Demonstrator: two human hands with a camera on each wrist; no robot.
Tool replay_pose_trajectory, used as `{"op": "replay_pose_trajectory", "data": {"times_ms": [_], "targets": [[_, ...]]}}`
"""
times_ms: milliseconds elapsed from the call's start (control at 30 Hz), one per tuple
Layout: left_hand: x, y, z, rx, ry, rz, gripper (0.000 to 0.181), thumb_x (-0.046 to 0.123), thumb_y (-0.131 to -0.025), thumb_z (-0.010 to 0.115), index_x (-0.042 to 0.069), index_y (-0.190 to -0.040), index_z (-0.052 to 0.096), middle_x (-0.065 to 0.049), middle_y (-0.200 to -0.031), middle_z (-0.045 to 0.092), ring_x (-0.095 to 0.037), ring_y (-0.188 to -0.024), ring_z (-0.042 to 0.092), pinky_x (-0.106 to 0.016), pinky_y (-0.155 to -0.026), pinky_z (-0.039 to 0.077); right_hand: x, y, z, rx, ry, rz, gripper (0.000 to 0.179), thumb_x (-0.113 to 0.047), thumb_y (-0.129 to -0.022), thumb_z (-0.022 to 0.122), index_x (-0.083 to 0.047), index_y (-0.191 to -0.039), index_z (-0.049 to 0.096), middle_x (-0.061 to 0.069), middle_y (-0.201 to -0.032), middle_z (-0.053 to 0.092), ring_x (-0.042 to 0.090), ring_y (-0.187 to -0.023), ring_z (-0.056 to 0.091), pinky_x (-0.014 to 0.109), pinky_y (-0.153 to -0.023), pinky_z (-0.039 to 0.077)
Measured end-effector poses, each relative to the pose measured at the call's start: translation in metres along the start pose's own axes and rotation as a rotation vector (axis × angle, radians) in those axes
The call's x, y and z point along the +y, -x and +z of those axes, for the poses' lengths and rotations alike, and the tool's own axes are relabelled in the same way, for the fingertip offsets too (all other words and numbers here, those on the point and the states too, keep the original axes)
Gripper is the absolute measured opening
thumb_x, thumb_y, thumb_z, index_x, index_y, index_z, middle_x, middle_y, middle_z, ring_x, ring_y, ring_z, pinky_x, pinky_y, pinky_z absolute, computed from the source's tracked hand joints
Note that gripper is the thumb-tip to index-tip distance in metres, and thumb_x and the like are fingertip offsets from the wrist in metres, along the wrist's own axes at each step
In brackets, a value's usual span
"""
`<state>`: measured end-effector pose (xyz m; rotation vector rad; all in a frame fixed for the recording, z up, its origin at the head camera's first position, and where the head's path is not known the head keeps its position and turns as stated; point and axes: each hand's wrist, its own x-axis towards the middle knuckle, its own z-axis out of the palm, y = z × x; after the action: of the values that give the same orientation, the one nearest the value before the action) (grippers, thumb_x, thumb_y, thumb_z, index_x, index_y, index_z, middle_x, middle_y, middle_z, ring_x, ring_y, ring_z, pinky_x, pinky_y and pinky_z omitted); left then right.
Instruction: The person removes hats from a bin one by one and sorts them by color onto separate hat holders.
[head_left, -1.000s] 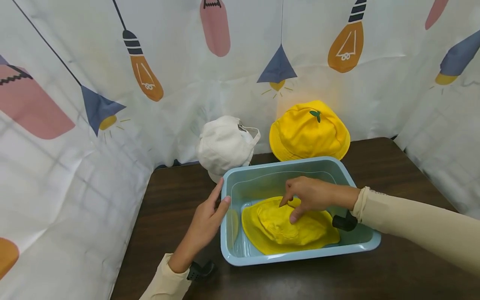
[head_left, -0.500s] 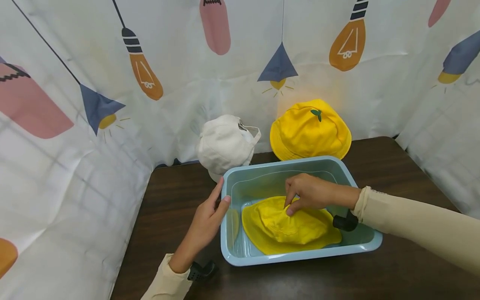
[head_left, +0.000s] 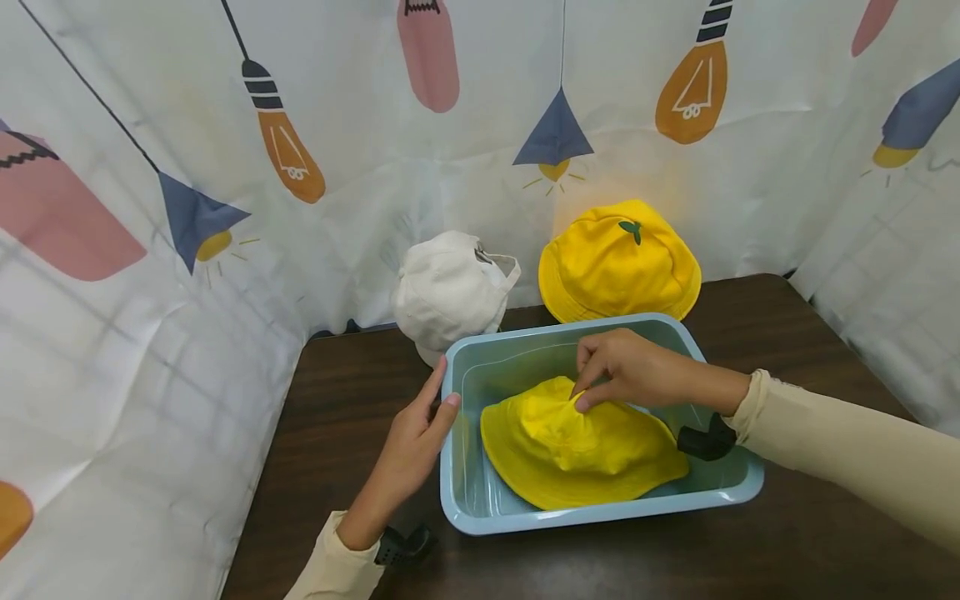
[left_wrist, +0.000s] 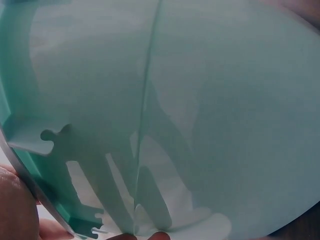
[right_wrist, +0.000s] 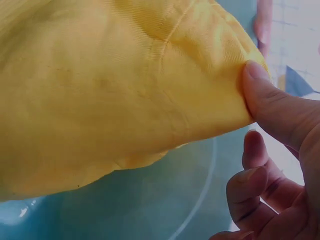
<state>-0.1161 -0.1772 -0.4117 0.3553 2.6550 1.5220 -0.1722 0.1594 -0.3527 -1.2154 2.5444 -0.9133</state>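
Observation:
A yellow bucket hat [head_left: 577, 450] lies brim down inside a light blue plastic basin [head_left: 600, 515]. My right hand [head_left: 630, 367] reaches over the basin and pinches the crown of this hat between thumb and fingers, drawing the cloth up into a peak. In the right wrist view the thumb [right_wrist: 265, 95] presses on the yellow fabric, while the other fingers curl below. My left hand [head_left: 416, 433] rests at the basin's left rim, thumb and fingers extended along it. The left wrist view is filled by the basin's pale outer wall [left_wrist: 225, 125], with fingertips at its lower edge.
Behind the basin stand a white cap [head_left: 450, 287] and, to its right, another yellow bucket hat [head_left: 622, 267] with a green sprout on top. A dark wooden table [head_left: 337, 400] carries everything. A curtain [head_left: 360, 183] printed with lamps hangs behind it.
My right thumb and fingers have closed on the hat's crown and pulled it upward a little, tilting the hat. The left hand and basin have stayed almost still.

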Motion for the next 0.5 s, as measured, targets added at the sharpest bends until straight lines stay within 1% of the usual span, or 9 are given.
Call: {"op": "replay_pose_trajectory", "data": {"times_ms": [67, 267, 433, 500], "targets": [[-0.001, 0.0, 0.0, -0.004, 0.008, -0.001, 0.063, 0.046, -0.109, 0.044, 0.029, -0.164, 0.019, 0.0, -0.165, 0.034, -0.023, -0.124, 0.062, -0.044, -0.102, 0.055, -0.001, 0.002, -0.004, 0.029, -0.015, -0.007, 0.009, -0.025, -0.085, 0.081, -0.021, -0.092, 0.085, -0.009, -0.084, 0.059, 0.003, -0.07, 0.048, 0.019, -0.059, 0.045], [-0.002, 0.0, 0.0, -0.007, 0.021, 0.006, 0.063, 0.045, -0.109, 0.045, 0.027, -0.164, 0.02, 0.0, -0.166, 0.032, -0.024, -0.121, 0.064, -0.04, -0.097, 0.058, -0.005, 0.008, -0.018, 0.103, 0.004, -0.024, 0.009, -0.022, -0.086, 0.081, -0.02, -0.094, 0.085, -0.01, -0.084, 0.057, 0.003, -0.067, 0.048, 0.019, -0.057, 0.044], [-0.002, 0.0, 0.001, -0.008, 0.023, 0.011, 0.063, 0.045, -0.109, 0.045, 0.028, -0.164, 0.02, 0.001, -0.167, 0.03, -0.024, -0.126, 0.061, -0.042, -0.101, 0.055, -0.01, 0.012, -0.031, 0.15, 0.029, -0.025, 0.01, -0.019, -0.085, 0.081, -0.022, -0.094, 0.084, -0.011, -0.084, 0.056, 0.004, -0.068, 0.05, 0.019, -0.057, 0.045], [-0.002, 0.0, 0.001, -0.008, 0.026, 0.011, 0.062, 0.045, -0.109, 0.045, 0.029, -0.164, 0.02, 0.001, -0.167, 0.029, -0.024, -0.127, 0.061, -0.043, -0.101, 0.056, -0.012, 0.013, -0.037, 0.175, 0.03, -0.04, 0.01, -0.017, -0.085, 0.081, -0.022, -0.093, 0.084, -0.011, -0.085, 0.057, 0.004, -0.068, 0.051, 0.02, -0.057, 0.046]]}}
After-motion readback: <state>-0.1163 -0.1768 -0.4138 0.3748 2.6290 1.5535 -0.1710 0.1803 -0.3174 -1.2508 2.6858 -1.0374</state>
